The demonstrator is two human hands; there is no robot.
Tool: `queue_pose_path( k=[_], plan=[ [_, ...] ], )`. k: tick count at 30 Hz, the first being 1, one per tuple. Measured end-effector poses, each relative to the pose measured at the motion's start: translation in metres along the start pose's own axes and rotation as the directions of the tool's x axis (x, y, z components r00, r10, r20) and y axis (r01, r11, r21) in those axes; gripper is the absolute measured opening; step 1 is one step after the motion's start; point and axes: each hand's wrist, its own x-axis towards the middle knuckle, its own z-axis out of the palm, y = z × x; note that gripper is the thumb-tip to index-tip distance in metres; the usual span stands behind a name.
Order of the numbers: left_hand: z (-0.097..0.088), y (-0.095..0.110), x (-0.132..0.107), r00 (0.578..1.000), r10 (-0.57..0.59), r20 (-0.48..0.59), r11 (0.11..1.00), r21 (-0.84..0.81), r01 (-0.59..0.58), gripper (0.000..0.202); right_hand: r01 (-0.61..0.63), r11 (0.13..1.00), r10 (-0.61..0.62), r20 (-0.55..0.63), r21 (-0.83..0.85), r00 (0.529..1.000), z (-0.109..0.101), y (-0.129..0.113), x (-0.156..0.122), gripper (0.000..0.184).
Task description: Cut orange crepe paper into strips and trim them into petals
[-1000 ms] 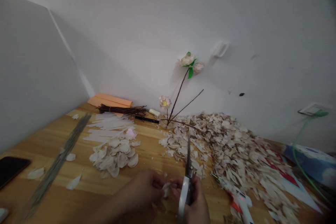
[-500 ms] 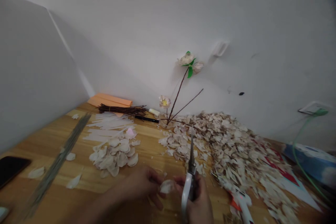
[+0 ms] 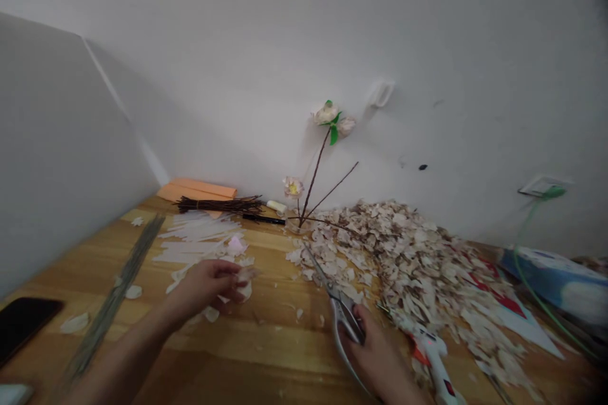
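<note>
My left hand (image 3: 206, 291) is over the pile of pale petals at the left middle, mostly covering it. Its fingers are curled together, with a thin whitish petal (image 3: 249, 274) at their tips; slight blur softens the edges. In my right hand (image 3: 377, 351) is a pair of scissors (image 3: 339, 307) with grey handles. Their blades point up and to the left, towards a large heap of dried petals (image 3: 413, 253). Small petal scraps (image 3: 299, 314) lie on the wooden table between my hands.
A hot glue gun (image 3: 436, 354) lies right of the scissors. Behind stand flowers on brown stems (image 3: 316, 177). A bundle of dark sticks (image 3: 218, 204), white strips (image 3: 185, 252), grey wires (image 3: 121, 291) and a phone (image 3: 31, 323) lie left. A green cord (image 3: 517, 247) hangs at right.
My left hand has moved left from beside the scissors to the petal pile, carrying a petal away from my right hand. The scissors have tilted, their tips swinging left.
</note>
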Motion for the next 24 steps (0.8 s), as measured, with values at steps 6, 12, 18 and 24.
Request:
queue_pose_path(
  k=[6,12,18,24],
  plan=[
    [-0.037,-0.022,0.006,0.949,0.158,-0.274,0.945,0.321,-0.065,0.029,0.051,0.959,-0.032,0.072,-0.278,0.997,0.003,0.016,-0.014,0.009],
    [-0.033,-0.04,0.014,0.93,0.254,-0.266,0.828,0.556,-0.067,0.025,0.069,0.894,-0.063,0.03,-0.444,0.998,0.016,0.033,-0.019,0.015],
    [-0.04,-0.033,0.009,0.899,0.322,-0.298,0.74,0.672,-0.043,0.023,0.095,0.827,-0.136,-0.034,-0.554,0.99,0.014,0.051,-0.022,0.018],
    [-0.046,-0.022,0.007,0.869,0.349,-0.349,0.742,0.67,-0.029,0.016,0.178,0.742,-0.235,-0.003,-0.647,0.972,0.009,0.057,-0.019,0.022]
  ],
)
